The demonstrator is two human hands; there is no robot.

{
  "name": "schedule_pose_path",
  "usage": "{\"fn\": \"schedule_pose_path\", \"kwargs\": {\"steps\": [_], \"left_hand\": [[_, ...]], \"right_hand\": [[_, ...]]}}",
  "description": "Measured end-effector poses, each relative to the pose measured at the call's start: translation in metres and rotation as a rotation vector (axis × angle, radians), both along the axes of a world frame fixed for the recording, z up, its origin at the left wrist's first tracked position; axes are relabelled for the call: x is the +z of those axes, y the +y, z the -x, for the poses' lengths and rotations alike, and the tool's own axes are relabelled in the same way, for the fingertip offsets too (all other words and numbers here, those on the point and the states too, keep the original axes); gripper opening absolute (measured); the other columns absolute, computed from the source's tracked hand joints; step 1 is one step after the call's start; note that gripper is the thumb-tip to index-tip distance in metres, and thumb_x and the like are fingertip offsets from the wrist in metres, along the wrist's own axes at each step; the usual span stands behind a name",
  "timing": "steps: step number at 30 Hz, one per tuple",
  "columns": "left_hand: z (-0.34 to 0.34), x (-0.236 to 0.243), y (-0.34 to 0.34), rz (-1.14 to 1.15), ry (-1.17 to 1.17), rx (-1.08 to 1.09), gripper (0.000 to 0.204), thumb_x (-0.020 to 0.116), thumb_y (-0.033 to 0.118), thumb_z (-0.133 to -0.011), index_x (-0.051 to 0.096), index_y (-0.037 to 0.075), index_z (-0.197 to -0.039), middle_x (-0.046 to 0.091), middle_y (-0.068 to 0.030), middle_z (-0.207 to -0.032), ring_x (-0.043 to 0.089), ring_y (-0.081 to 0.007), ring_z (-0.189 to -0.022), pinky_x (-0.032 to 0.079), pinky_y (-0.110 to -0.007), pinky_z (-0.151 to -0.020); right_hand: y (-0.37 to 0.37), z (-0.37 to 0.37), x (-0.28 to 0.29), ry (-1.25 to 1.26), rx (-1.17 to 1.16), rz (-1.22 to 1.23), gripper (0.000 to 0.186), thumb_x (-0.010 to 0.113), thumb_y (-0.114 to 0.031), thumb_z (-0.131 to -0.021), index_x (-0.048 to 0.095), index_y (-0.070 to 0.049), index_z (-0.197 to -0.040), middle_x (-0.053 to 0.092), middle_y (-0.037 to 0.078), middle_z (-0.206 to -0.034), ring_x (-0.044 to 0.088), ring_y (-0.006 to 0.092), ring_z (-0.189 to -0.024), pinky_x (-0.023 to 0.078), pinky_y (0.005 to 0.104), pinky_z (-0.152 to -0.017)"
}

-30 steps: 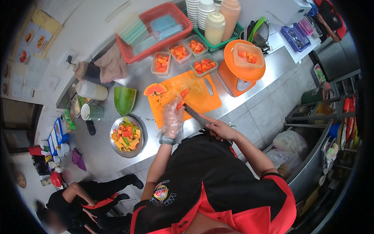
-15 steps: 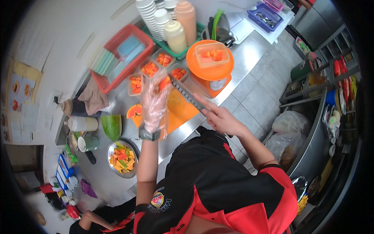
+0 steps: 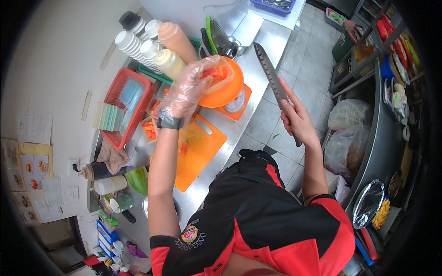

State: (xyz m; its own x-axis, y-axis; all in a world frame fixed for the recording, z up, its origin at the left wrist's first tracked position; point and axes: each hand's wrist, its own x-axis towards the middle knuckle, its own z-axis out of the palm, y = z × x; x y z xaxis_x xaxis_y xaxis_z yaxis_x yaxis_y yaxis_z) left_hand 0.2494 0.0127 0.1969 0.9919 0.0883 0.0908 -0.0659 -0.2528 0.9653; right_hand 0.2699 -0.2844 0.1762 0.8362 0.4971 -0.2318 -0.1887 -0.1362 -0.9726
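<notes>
- Our gloved left hand (image 3: 186, 92), upper centre of the frame, reached open over the clear tub of orange fruit (image 3: 215, 73), seemingly touching its rim.
- Our right hand (image 3: 297, 120), centre right, stayed clamped around the knife (image 3: 271, 78), blade pointing up.

A red basket (image 3: 120, 110) of pale lids sits at the upper left, with stacked white cups (image 3: 133, 43) and squeeze bottles (image 3: 171, 62) above it. A crumpled cloth (image 3: 113, 157) lies at the left. Bagged goods (image 3: 347, 115) crowd the right.
</notes>
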Motion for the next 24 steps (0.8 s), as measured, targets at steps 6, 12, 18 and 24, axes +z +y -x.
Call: {"fn": "schedule_pose_path", "kwargs": {"steps": [6,12,18,24], "left_hand": [[0.014,0.005,0.012,0.157,-0.191,0.267,0.030,0.057,0.002,-0.092,0.060,0.001,-0.122,0.061,-0.0092,-0.122,0.056,-0.0157,-0.113,0.042,-0.030,-0.099],[0.100,-0.019,0.035,0.205,-0.235,0.620,0.021,0.056,0.002,-0.092,0.064,0.003,-0.112,0.063,-0.0060,-0.112,0.057,-0.0130,-0.105,0.044,-0.029,-0.095],[0.211,-0.129,0.053,-0.138,0.199,0.778,0.032,0.065,0.008,-0.089,0.060,0.000,-0.120,0.062,-0.0089,-0.115,0.058,-0.0154,-0.100,0.048,-0.031,-0.089],[0.221,-0.150,0.004,-0.238,0.217,0.970,0.030,0.074,0.006,-0.080,0.062,-0.002,-0.106,0.062,-0.0090,-0.100,0.058,-0.0153,-0.094,0.049,-0.029,-0.079]], "right_hand": [[-0.001,0.003,-0.004,0.117,0.154,-0.094,0.051,0.042,-0.019,-0.102,0.030,-0.028,-0.151,0.035,-0.005,-0.057,0.032,0.0040,-0.043,0.031,0.0215,-0.037],[0.017,0.016,-0.009,0.242,0.604,0.124,0.049,0.041,-0.021,-0.103,0.032,-0.031,-0.150,0.033,-0.006,-0.060,0.034,0.0037,-0.049,0.034,0.0195,-0.042],[0.076,0.052,-0.083,-0.307,0.819,0.204,0.050,0.041,-0.019,-0.100,0.033,-0.031,-0.148,0.063,0.015,-0.073,0.063,0.0315,-0.067,0.051,0.0420,-0.066],[0.119,0.077,-0.093,-0.562,0.987,0.391,0.055,0.042,-0.017,-0.098,0.026,-0.031,-0.149,0.061,0.026,-0.074,0.062,0.0418,-0.070,0.051,0.0522,-0.068]]}}
